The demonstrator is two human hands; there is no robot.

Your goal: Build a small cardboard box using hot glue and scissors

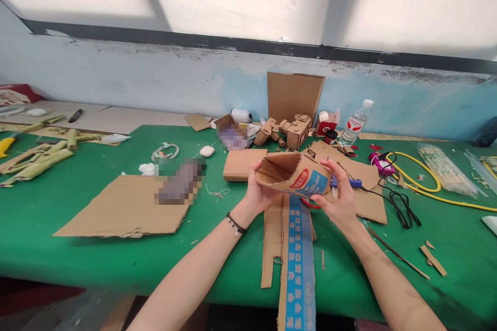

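**Brown corrugated cardboard sleeve with red and blue print [298,177], two bare hands: go easy on the squeeze**

So on my end of the head feed, the sleeve sits just right of centre in the frame, held up over the green tabletop [97,258], mouth tipped towards the left. The bare left hand [261,194] has the left end, thumb along the edge, other fingers mostly hidden underneath. The bare right hand [344,201] has thumb and index finger set apart, curved round the right end. Can't tell how hard either one is pressing.

My two cents: support it broadly along the walls. Corrugated board would probably crease if pinched hard, and even pressure at both ends should save the mouth from twisting. I'd also mind the blue glue gun with a black cord [355,183] behind the right hand; no idea from here if it's hot.

Containers: in the sleeve's mouth I see only brown wall, far end hidden. Upper right, a clear plastic bottle with a white cap [353,126] looks to hold clear liquid. Just left of it, a small dark round jar [330,137], contents not visible. The clear plastic bag [446,170] at the right is full of pale bits. Near the upper middle, an open brown cardboard box [224,122] holds something pixelated, so no clue.
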